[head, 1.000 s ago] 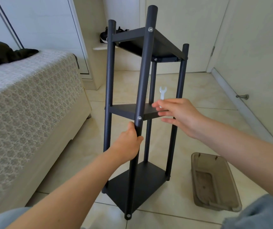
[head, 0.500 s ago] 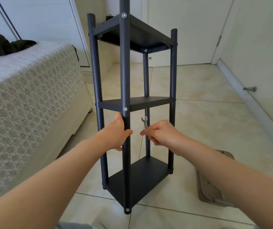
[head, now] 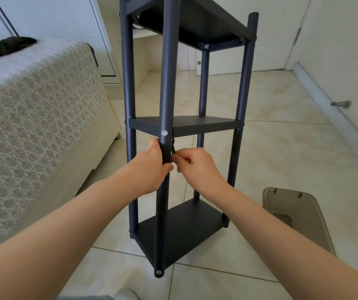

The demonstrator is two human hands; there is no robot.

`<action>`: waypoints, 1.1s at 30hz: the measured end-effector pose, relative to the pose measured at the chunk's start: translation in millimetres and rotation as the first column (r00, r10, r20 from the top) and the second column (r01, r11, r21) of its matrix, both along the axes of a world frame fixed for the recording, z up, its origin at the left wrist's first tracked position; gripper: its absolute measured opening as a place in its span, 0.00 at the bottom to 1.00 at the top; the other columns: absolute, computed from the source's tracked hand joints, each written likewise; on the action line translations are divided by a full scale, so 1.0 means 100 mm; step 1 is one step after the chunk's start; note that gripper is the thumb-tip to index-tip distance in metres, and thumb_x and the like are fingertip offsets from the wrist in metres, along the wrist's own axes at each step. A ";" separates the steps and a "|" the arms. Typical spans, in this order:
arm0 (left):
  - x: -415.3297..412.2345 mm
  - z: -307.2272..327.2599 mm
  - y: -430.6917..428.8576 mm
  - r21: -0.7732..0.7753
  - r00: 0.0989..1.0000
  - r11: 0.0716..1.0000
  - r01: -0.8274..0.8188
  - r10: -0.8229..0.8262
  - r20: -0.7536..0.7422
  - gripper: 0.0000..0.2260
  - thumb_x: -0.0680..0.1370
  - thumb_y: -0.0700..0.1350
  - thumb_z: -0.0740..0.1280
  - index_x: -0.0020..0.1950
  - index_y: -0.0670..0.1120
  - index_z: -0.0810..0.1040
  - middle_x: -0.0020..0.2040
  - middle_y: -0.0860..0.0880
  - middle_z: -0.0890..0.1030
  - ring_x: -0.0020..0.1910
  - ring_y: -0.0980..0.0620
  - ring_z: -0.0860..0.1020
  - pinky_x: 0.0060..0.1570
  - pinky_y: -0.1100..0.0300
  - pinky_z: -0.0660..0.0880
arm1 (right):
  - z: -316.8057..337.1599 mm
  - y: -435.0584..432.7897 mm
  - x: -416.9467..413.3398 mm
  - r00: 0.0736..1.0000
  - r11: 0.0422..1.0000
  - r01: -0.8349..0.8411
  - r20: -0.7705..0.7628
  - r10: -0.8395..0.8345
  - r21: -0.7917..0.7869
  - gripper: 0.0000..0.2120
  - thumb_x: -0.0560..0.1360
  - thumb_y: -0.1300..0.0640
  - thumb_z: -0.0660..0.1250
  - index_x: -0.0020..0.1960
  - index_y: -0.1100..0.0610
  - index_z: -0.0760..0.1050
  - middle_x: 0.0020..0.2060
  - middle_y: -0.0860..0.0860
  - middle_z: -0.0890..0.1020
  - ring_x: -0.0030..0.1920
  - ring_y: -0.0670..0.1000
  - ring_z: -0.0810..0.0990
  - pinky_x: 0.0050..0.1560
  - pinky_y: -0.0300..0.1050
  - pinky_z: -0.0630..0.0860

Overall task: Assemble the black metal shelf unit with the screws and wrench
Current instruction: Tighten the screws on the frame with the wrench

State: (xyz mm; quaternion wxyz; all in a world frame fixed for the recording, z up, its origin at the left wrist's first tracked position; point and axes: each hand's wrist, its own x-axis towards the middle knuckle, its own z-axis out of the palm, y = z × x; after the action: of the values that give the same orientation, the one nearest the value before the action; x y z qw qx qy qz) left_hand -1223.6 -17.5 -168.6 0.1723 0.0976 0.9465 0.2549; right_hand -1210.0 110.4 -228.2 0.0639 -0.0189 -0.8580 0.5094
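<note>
The black metal shelf unit (head: 195,124) stands upright on the tiled floor, with three shelves and four round posts. My left hand (head: 152,167) grips the near front post just below the middle shelf, under a silver screw head (head: 164,133). My right hand (head: 195,167) is closed on the small wrench (head: 173,148), which points up toward the underside of the middle shelf right behind that post. Most of the wrench is hidden by my fingers and the post.
A bed with a patterned cover (head: 32,118) stands close on the left. A brown translucent plastic tray (head: 297,215) lies on the floor at the right. A wall with a door stop (head: 340,103) runs along the right side.
The shelf went from tilted to upright and nearer to me. My right hand came down from beside the middle shelf and brought the wrench in behind the front post, under that shelf.
</note>
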 end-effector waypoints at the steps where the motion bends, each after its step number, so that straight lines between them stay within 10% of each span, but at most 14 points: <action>1: -0.01 -0.01 0.00 -0.014 1.000 1.000 -0.002 0.002 -0.017 0.23 0.82 0.46 0.65 0.73 0.46 0.58 0.57 0.44 0.77 0.47 0.49 0.79 0.46 0.54 0.81 | -0.02 0.00 0.00 1.000 1.000 -0.004 -0.013 0.004 -0.004 0.11 0.81 0.56 0.62 0.45 0.52 0.81 0.31 0.40 0.75 0.33 0.40 0.76 0.32 0.22 0.67; 33: -0.10 0.13 -0.09 -0.107 0.998 0.992 -0.066 0.067 0.002 0.23 0.80 0.45 0.69 0.71 0.47 0.63 0.58 0.43 0.80 0.44 0.46 0.84 0.43 0.52 0.84 | -0.07 -0.03 -0.09 0.998 0.999 -0.029 -0.055 0.027 -0.033 0.11 0.81 0.58 0.63 0.52 0.57 0.84 0.31 0.36 0.74 0.33 0.38 0.76 0.36 0.19 0.66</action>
State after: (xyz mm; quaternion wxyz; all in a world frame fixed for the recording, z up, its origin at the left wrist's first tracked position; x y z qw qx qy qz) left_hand -1233.7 -26.4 -155.8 0.1715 0.0558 0.9609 0.2099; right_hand -1218.8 107.1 -235.4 0.0800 0.0060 -0.8472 0.5251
